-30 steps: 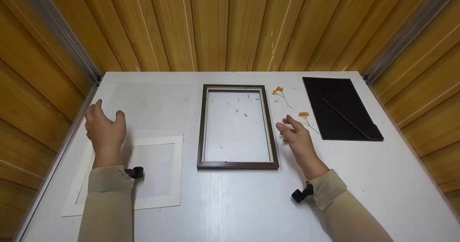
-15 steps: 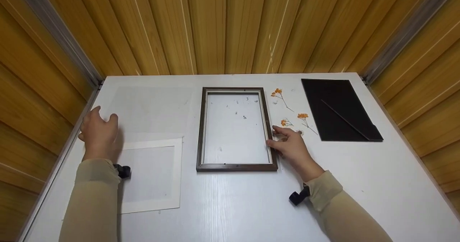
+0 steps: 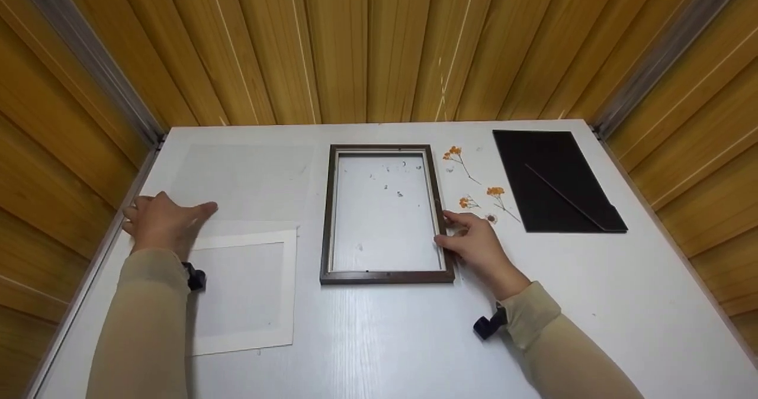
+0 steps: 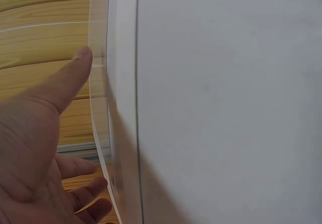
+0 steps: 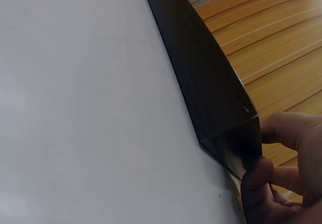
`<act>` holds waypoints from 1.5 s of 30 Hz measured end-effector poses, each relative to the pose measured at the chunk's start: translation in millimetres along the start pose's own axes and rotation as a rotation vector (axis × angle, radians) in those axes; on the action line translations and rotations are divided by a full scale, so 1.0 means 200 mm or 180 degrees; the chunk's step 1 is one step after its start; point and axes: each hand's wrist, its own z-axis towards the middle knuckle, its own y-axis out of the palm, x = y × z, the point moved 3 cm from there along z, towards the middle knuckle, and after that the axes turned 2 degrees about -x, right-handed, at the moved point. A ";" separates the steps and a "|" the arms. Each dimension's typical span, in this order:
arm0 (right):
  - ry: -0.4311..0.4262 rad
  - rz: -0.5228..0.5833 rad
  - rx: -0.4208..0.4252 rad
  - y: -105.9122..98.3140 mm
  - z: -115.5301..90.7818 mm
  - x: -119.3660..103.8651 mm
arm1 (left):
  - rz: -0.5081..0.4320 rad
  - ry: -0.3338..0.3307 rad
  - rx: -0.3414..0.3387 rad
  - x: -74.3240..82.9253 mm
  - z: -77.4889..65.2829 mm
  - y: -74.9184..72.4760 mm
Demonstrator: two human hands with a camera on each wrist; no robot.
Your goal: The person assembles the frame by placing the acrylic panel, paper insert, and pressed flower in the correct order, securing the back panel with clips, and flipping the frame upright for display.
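My left hand (image 3: 161, 221) is at the lower left of a clear sheet (image 3: 254, 180) lying flat on the table. Its thumb is stretched out to the right; in the left wrist view the thumb (image 4: 80, 65) touches the clear sheet's edge (image 4: 97, 103), with the other fingers spread apart from it. A white picture mat (image 3: 288, 292) lies just below, partly hidden by the left forearm. My right hand (image 3: 478, 245) pinches the right side of a dark brown picture frame (image 3: 385, 277), thumb on top and fingers outside. The frame lies flat.
Pressed orange flower sprigs (image 3: 495, 192) and a small pressed daisy (image 3: 491, 218) lie right of the frame. Further right is a black backing board (image 3: 551, 192) with its easel leg. Small dark specks show inside the frame. Wood-patterned walls (image 3: 343, 50) border the table.
My right hand has come left from beside the flowers and taken hold of the frame's right side. My left hand has moved lower and left, its thumb now swung out to the right.
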 end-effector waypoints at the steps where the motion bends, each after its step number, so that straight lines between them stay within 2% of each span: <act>1: 0.0000 0.0017 -0.0001 0.00 0.00 0.00 | 0.0049 0.0005 0.0003 0.00 0.01 0.00; 4: 0.0010 0.0039 -0.0014 0.00 0.00 0.00 | 0.0178 0.0035 0.0033 0.00 0.02 0.01; 8: 0.0014 0.0006 -0.0007 0.01 0.00 0.00 | 0.0119 -0.0001 0.0054 0.00 0.02 0.02; 15: -0.0040 -0.0079 0.0045 0.00 0.00 0.00 | -0.0253 -0.0095 0.0078 0.00 0.02 0.00; 21: -0.0123 -0.0117 0.0067 0.02 0.00 0.00 | -0.0663 -0.0097 0.0238 -0.02 -0.01 0.01; 27: -0.0152 -0.0061 0.0095 0.02 0.00 0.01 | -0.1618 -0.0148 0.0324 0.01 -0.07 0.03; 30: -0.0184 -0.0111 0.0094 0.02 0.01 0.00 | -0.2127 -0.0215 0.0452 0.04 -0.10 0.02; 34: -0.0241 -0.0170 0.0085 0.01 0.01 0.00 | -0.3050 -0.0254 0.0612 0.08 -0.13 0.00; 36: -0.0238 -0.0161 0.0088 0.01 0.01 0.01 | -0.3534 -0.0253 0.0566 0.09 -0.15 0.00; 41: -0.0199 -0.0070 0.0066 0.01 0.01 0.01 | -0.4494 -0.0304 0.0330 0.09 -0.17 0.04; 45: -0.0214 -0.0015 0.0042 0.01 0.01 0.01 | -0.5216 -0.0288 0.0325 0.08 -0.15 0.07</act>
